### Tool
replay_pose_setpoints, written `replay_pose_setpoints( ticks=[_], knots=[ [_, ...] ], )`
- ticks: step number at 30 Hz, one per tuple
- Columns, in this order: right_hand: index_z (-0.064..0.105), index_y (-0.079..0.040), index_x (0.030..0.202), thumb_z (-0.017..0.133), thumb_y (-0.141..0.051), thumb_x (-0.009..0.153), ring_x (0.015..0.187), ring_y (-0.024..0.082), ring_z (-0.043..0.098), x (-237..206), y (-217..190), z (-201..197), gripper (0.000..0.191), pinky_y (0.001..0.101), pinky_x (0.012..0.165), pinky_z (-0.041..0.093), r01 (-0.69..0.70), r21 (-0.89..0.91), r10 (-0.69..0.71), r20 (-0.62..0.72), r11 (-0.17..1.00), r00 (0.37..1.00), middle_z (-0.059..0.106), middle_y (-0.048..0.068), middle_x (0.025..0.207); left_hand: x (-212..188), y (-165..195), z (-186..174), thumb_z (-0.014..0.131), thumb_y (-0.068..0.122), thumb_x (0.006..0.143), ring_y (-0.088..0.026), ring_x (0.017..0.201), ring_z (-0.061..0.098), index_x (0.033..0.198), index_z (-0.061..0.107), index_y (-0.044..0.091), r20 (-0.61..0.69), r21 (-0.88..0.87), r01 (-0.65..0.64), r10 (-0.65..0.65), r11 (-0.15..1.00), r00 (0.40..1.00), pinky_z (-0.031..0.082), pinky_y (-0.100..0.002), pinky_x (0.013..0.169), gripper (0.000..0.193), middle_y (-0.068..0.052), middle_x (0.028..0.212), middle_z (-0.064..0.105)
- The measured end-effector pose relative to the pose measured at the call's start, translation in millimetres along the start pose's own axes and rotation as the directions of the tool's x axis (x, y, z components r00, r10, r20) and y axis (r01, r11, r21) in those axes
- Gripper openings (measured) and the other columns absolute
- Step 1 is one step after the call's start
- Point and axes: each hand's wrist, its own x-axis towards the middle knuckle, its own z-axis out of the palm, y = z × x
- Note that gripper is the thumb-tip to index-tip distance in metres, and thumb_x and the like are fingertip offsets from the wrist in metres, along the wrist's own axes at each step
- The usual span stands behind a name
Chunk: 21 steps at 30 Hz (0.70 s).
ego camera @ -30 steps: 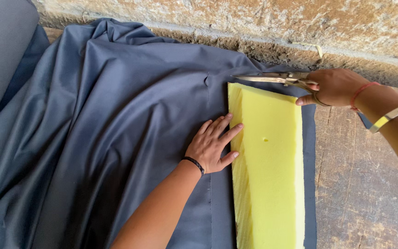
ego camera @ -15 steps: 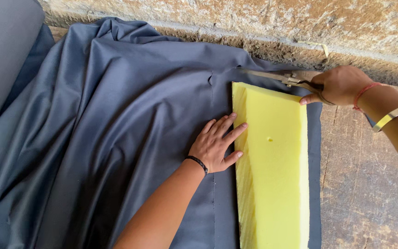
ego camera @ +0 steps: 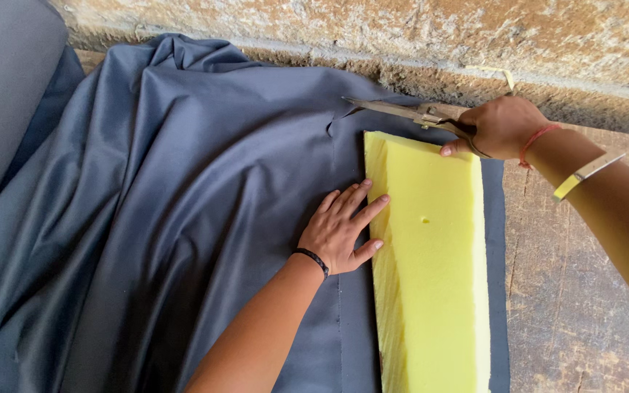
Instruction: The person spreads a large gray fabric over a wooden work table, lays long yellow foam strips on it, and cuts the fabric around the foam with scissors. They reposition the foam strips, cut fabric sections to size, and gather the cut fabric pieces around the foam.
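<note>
**Scissors at the cloth's far edge, foam block pinned flat**

While the left hand lies flat w/ fingers spread, palm down on the grey fabric, its fingertips touch the left edge of the yellow foam block. Nothing gripped there; hand is open, pressing. Black band on that wrist.

Right hand is closed round the handles of metal scissors, at the far right, just past the foam's far end. Blades point left, tips at the fabric's far edge near a small fold; can't tell if blades are parted or shut. Red thread and a pale bangle on the right forearm.

Foam block lies on the fabric, long side running near-to-far, right of centre, w/ a small dent in its top face. Fabric spreads left in loose folds, a narrow strip showing right of the foam. Wooden surface to the right; rough stone wall along the far side. Grey cushion-like shape at far left.
</note>
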Motion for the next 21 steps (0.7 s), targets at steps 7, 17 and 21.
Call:
replay_pose_setpoints(
  ticks=[7,17,21],
  knots=[
    [0.073,-0.019,0.106,0.061,-0.077,0.076,0.087,0.028,0.074,-62,35,84,0.066,0.0447,0.077,0.06,-0.096,0.361,0.129,-0.068,0.928,0.989,0.075,0.006,0.091,-1,1,4,0.057,0.051,0.095,-0.037,0.148,0.035,0.161,0.028,0.024,-0.005,0.019,-0.013,0.014,1.0,1.0,0.024,-0.051,0.121,0.077,-0.017,0.167,0.027],
    [0.078,-0.012,0.084,0.068,-0.079,0.092,0.063,0.033,0.069,-309,61,347,0.068,0.0417,0.061,0.056,-0.658,0.434,0.77,-0.155,0.615,0.618,0.069,0.012,0.065,-6,9,16,0.06,0.047,0.094,-0.037,0.147,0.037,0.159,0.034,0.018,-0.076,0.047,-0.074,0.078,0.996,0.994,0.026,-0.052,0.12,0.076,-0.022,0.163,0.032],
    [0.079,-0.011,0.102,0.079,-0.063,0.089,0.081,0.036,0.07,-380,30,369,0.054,0.0456,0.073,0.055,-0.589,0.631,0.832,-0.175,0.505,0.527,0.072,0.014,0.08,-7,15,21,0.057,0.047,0.098,-0.038,0.148,0.035,0.16,0.033,0.017,-0.078,0.087,-0.069,0.076,0.994,0.994,0.025,-0.051,0.121,0.073,-0.022,0.163,0.032]
  ],
)
